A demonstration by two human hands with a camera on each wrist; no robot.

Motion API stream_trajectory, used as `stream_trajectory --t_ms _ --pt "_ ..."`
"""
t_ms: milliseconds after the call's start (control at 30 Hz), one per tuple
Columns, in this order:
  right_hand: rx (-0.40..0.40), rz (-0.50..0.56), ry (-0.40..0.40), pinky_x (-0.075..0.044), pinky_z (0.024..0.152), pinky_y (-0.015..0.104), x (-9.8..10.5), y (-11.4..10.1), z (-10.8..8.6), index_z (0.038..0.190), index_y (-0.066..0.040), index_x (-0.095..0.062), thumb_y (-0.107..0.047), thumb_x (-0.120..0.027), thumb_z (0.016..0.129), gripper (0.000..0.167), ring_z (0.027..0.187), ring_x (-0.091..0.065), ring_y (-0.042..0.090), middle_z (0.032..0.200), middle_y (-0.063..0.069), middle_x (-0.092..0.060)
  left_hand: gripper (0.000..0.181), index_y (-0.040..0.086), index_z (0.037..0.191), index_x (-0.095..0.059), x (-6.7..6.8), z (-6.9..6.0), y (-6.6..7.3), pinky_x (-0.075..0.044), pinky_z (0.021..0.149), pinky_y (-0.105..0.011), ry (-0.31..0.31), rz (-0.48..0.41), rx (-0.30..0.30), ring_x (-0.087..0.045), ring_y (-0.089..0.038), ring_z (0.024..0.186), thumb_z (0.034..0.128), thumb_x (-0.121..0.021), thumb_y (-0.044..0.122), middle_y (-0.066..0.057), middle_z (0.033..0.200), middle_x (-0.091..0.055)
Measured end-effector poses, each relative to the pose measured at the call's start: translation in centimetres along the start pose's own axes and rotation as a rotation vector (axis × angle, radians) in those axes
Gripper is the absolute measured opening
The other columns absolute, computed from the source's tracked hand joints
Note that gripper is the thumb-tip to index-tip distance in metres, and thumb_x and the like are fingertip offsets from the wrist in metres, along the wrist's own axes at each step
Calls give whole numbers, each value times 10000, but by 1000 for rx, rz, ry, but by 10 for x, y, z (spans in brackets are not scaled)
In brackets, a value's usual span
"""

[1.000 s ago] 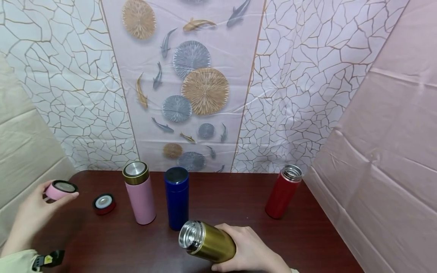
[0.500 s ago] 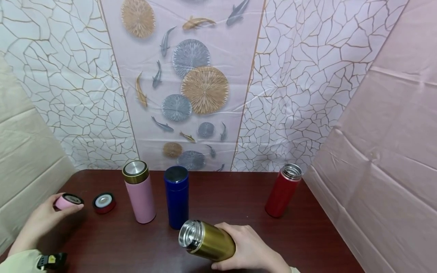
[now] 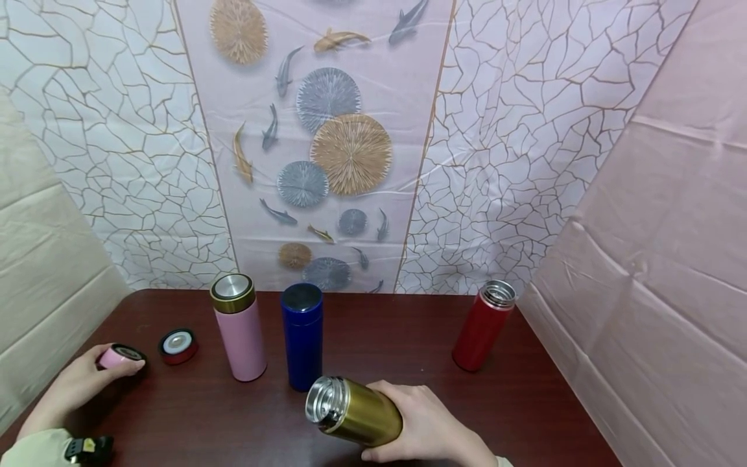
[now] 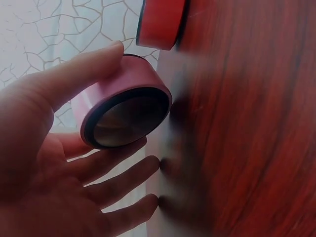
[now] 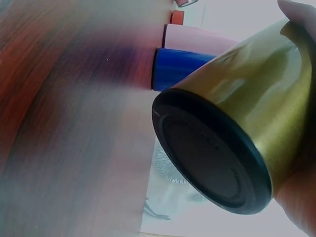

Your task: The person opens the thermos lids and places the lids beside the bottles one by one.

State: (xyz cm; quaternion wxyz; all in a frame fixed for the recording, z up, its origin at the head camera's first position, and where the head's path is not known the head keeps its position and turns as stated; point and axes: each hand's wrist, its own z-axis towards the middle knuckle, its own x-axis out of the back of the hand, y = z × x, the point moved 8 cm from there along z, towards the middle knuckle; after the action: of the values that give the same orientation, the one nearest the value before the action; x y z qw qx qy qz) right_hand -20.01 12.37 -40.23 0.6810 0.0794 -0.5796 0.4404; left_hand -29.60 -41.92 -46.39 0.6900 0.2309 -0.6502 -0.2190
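My left hand (image 3: 82, 386) pinches a pink lid (image 3: 119, 355) low at the table's left side; in the left wrist view the lid (image 4: 126, 111) is tilted, one edge at the table surface, with fingertips touching the table. A red lid (image 3: 177, 346) lies just beyond it, inner side up. My right hand (image 3: 423, 425) grips a gold bottle (image 3: 370, 415), tilted with its uncovered steel mouth to the left. The right wrist view shows the bottle's black base (image 5: 212, 153) raised off the table.
A pink bottle (image 3: 242, 344) with a gold lid and a blue bottle (image 3: 303, 357) with its top on stand left of centre. A lidless red bottle (image 3: 481, 331) stands at the right. A patterned cloth (image 3: 344, 214) hangs behind the table (image 3: 385, 350).
My left hand has come down with the pink lid and slightly to the right, to the table beside the red lid. My right hand and the gold bottle have hardly moved.
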Motion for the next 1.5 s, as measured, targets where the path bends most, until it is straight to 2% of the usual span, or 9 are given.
stream_trajectory --t_ms 167,367,400,500,567,633,800,967,1500 --pt "4 -2 5 -492 675 226 0 -1 0 1330 -378 -550 -693 -770 735 708 826 -591 -51 1004 -207 -656 518 -9 1121 -563 -1 -2 0 -415 643 -275 7 -15 -9 -532 -174 789 934 -678 460 -83 896 -620" --pt "22 3 10 -494 678 223 0 -3 0 1324 -389 -546 -678 -772 744 686 828 -592 -47 1005 -216 -652 619 -92 1227 -505 -5 -1 -5 -413 661 -227 -34 -58 3 -547 -128 830 943 -681 429 -134 986 -633" --pt "25 2 11 -494 679 221 1 -3 0 1324 -392 -545 -676 -773 744 686 828 -592 -47 1004 -218 -651 648 -111 1240 -490 -6 0 -6 -420 670 -233 -41 -52 12 -554 -140 850 941 -687 430 -156 1007 -637" --pt "27 5 10 -495 680 220 1 -3 0 1326 -394 -543 -673 -774 746 684 828 -592 -46 1005 -217 -651 774 -174 1279 -425 -9 2 -10 -469 762 -349 -63 -20 41 -593 -326 963 924 -706 453 -298 1099 -604" --pt "21 9 5 -494 678 222 0 -3 -1 1327 -396 -541 -675 -772 746 684 826 -591 -45 1007 -216 -652 805 -189 1280 -414 -11 2 -13 -473 800 -437 -70 -14 53 -585 -407 1014 915 -716 461 -349 1138 -577" --pt "17 8 3 -495 678 224 0 -3 -1 1325 -395 -543 -677 -772 745 684 825 -590 -45 1007 -217 -652 818 -199 1285 -415 -12 1 -13 -467 816 -479 -65 -2 42 -558 -476 1071 908 -726 457 -384 1198 -548" --pt "13 5 0 -494 675 225 0 -3 -1 1321 -393 -548 -682 -772 741 686 819 -589 -46 1004 -219 -651 822 -200 1302 -414 -12 0 -14 -464 819 -487 -52 13 11 -559 -478 1068 898 -744 436 -388 1207 -545" --pt "14 -8 12 -495 675 233 0 -2 0 1318 -387 -551 -689 -772 735 693 820 -592 -48 1003 -221 -651 881 -210 1336 -354 -13 2 -15 -435 872 -610 -64 9 29 -485 -575 1139 901 -731 457 -443 1267 -467" --pt "20 16 68 -503 684 238 7 -2 2 1308 -374 -550 -663 -805 723 701 821 -592 -31 1000 -214 -648 885 -196 1348 -337 -10 2 -13 -433 878 -641 -69 29 40 -468 -597 1147 885 -751 434 -453 1281 -440"
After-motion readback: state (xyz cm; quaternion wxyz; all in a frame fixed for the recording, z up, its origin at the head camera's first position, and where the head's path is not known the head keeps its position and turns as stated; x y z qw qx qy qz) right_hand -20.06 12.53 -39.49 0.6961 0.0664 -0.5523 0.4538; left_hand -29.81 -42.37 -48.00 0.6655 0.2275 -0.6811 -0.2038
